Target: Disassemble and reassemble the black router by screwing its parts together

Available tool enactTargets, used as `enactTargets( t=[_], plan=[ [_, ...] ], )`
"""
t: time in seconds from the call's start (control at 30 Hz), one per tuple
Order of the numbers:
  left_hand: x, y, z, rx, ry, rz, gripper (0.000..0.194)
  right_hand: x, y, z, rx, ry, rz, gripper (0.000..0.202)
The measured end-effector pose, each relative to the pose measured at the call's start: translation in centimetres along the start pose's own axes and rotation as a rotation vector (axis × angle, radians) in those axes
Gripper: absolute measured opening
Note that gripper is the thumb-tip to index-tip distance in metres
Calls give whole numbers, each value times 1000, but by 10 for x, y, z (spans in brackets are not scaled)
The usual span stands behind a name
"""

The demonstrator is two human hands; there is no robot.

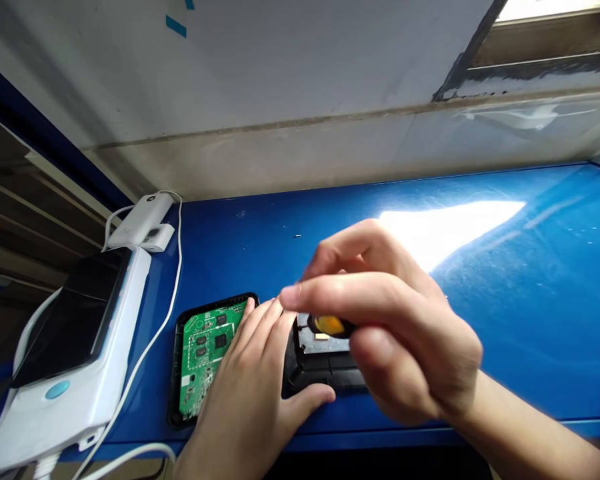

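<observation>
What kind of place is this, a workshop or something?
Probably a bench for electronics repair or assembly: a green circuit board sits in a black case on a blue table, and the right hand holds what looks like a screwdriver.

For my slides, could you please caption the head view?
Left hand over circuit board and black casing; right hand grips a tool.

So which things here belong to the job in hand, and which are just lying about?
Apparently in the job:
- green circuit board
- black casing
- yellow tool
- perhaps the tiny loose piece

Likely just lying about:
- white screen device
- cable
- white box
</observation>
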State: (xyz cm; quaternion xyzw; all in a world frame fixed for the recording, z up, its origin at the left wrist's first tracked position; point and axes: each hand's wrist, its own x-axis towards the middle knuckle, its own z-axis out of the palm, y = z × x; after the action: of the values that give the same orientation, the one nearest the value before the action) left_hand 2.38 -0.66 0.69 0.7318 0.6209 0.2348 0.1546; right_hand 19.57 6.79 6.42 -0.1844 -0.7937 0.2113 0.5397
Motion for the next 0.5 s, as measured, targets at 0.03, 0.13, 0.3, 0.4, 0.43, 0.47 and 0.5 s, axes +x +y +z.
enactTargets(
  t=[0.03, 0.13, 0.3, 0.4, 0.43, 0.47, 0.5],
  plan=[
    [1, 0, 0, 11, -22, 8, 69, 1, -2, 0, 1, -13, 18, 25],
    [2, 0, -1, 54, -96, 27, 70, 6, -4, -1, 6, -63, 5, 36],
    [-1, -2, 0, 76, -88, 32, 78, 5, 2, 4, -36, 51, -30, 25],
    [-1, -2, 1, 87, -100, 18, 78, 4, 4, 8, -133, 127, -39, 16],
    [-1, -2, 1, 88, -94, 24, 78, 4, 4, 8, -138, 126, -58, 15],
    [-1, -2, 1, 86, -86, 38, 77, 4, 3, 8, -123, 116, -89, 14],
    [0, -1, 1, 81, -80, 54, 76, 3, 2, 8, -102, 94, -108, 13]
  ],
)
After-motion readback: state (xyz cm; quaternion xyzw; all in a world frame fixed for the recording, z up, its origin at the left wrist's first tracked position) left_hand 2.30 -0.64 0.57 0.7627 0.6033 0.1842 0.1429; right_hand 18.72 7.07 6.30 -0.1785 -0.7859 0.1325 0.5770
